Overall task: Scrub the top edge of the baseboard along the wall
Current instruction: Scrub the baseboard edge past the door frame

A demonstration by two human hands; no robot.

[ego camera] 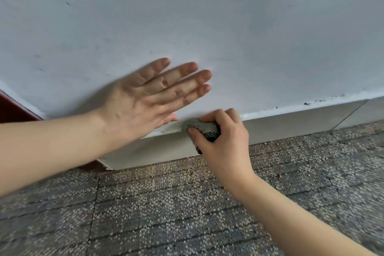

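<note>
Centre frame, on baseboard point(291, 119) top edge: scouring pad point(202, 128), light, soft, compressible; your right hand point(223, 141) pinches it closed. Left hand point(143, 97) open, empty.

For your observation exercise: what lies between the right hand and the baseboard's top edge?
A grey scrubbing pad, gripped by the right hand against the baseboard, in the head view.

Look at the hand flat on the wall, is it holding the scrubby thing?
No, the left hand lies open and empty against the wall, while the right hand grips the scrubbing pad on the baseboard top.
</note>
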